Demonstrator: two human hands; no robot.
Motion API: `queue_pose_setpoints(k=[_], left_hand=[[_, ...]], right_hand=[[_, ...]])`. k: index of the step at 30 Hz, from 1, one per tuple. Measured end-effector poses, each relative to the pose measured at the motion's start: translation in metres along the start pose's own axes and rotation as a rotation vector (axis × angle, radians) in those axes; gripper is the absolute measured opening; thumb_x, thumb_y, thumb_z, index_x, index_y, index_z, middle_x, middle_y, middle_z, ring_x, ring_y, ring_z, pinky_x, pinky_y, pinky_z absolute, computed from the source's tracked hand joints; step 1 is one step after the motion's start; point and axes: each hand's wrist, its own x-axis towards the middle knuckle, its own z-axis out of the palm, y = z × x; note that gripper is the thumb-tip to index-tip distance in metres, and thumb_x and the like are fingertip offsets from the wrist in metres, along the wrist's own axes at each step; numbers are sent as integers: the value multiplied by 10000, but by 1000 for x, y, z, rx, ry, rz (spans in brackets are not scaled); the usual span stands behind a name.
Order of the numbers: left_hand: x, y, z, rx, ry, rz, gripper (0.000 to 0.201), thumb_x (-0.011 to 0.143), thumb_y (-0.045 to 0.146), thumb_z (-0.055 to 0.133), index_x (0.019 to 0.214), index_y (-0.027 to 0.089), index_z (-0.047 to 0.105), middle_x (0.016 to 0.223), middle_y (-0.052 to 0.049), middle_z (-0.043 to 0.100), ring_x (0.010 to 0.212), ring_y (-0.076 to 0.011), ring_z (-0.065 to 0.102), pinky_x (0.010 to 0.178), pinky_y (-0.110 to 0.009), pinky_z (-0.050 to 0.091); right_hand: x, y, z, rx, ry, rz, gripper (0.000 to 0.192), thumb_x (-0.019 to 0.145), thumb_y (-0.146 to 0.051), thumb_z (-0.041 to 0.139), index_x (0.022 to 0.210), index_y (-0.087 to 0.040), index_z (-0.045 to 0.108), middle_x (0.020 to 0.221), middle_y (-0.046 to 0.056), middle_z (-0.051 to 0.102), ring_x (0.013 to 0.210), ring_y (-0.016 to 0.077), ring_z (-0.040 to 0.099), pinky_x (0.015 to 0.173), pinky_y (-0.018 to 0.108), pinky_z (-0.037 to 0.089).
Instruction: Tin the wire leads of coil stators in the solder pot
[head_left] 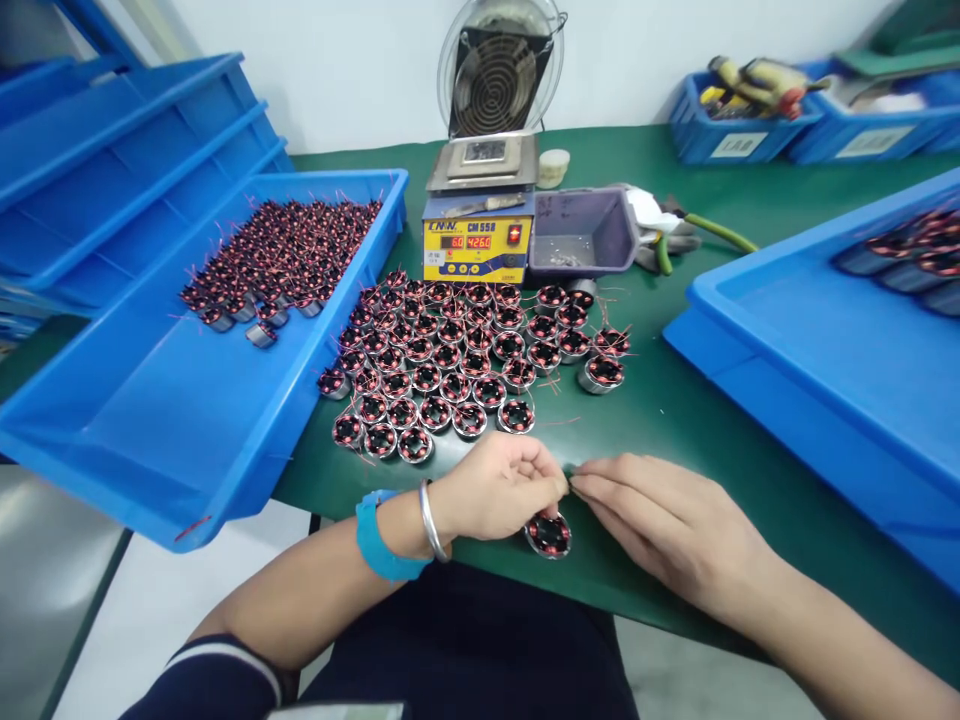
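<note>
A single wound motor stator [548, 536], a metal ring with copper coils and a black core, stands near the table's front edge. My left hand [499, 488] is closed just above it, fingers curled and one fingertip over the stator's rim. Its thumb and forefinger are pinched together; what lies between them is too small to make out. Close by on the right, my right hand [675, 515] has its fingertips pressed together, almost meeting the left ones. A tiny dark thing shows at those tips. Beyond both hands stand many stators [454, 387] with loose copper wire ends.
A blue tray [195, 400] of stators lies left; stacked blue trays [817, 370] stand right. Behind are a solder pot [480, 235] reading 426.0, a fan [496, 82], a purple bin [585, 230], green-handled pliers [720, 232] and a blue tool bin [739, 140].
</note>
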Motion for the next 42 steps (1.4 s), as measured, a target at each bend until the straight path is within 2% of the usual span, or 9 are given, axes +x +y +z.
queue_pose_setpoints(k=[7,12,14,16,21,27,30,37,42], left_hand=[[-2,1,3,36,43,-9,106,709,70,561,627,137,557,504,35,551,451,-48,463,453,-156,356],[-5,0,4,71,36,42,91,710,70,578,645,132,562,529,41,537,475,-45,467,464,-150,357],[-5,-1,4,79,18,39,92,709,64,578,649,131,563,528,42,536,473,-43,466,463,-149,353],[-4,-2,3,84,10,33,91,707,58,577,651,129,566,529,39,543,474,-45,469,462,-149,351],[-4,-1,3,69,17,1,119,715,46,560,634,133,554,525,35,544,478,-49,468,461,-152,353],[-4,1,3,87,23,6,111,722,76,578,632,134,551,530,35,538,490,-52,464,478,-159,361],[-4,0,3,98,18,11,102,723,85,574,638,135,550,536,35,531,489,-50,462,475,-157,360],[-7,0,4,118,-1,38,85,718,87,562,650,136,546,540,43,519,475,-39,449,455,-145,349],[-6,0,4,97,-8,25,106,725,81,571,639,134,540,529,44,513,475,-43,442,461,-150,350]], right_hand=[[3,-1,-1,23,-12,4,206,966,-129,421,994,-166,621,900,94,707,761,179,645,625,292,467],[16,-13,3,871,-266,777,336,956,-370,404,669,-207,465,516,-17,510,418,98,460,419,225,383],[15,-14,4,1075,-354,924,368,929,-459,434,663,-206,455,487,-33,467,385,89,419,386,220,348],[11,-14,3,938,-297,854,324,909,-453,507,722,-191,540,530,-15,516,426,98,463,406,224,373],[-3,-7,0,110,36,178,90,921,-163,549,975,-188,616,856,69,698,710,154,638,625,271,490],[-12,3,0,-77,-18,-136,287,969,-89,361,1101,-152,608,998,121,714,905,214,659,718,341,483],[-7,-1,0,14,-16,-47,268,974,-124,382,1064,-166,631,981,118,723,861,214,676,683,332,503],[12,-19,1,1097,-316,889,412,969,-510,417,704,-206,501,512,5,580,412,133,549,393,237,438],[1,-15,-1,366,-26,436,103,922,-293,584,907,-200,625,758,64,707,620,169,661,569,276,526]])
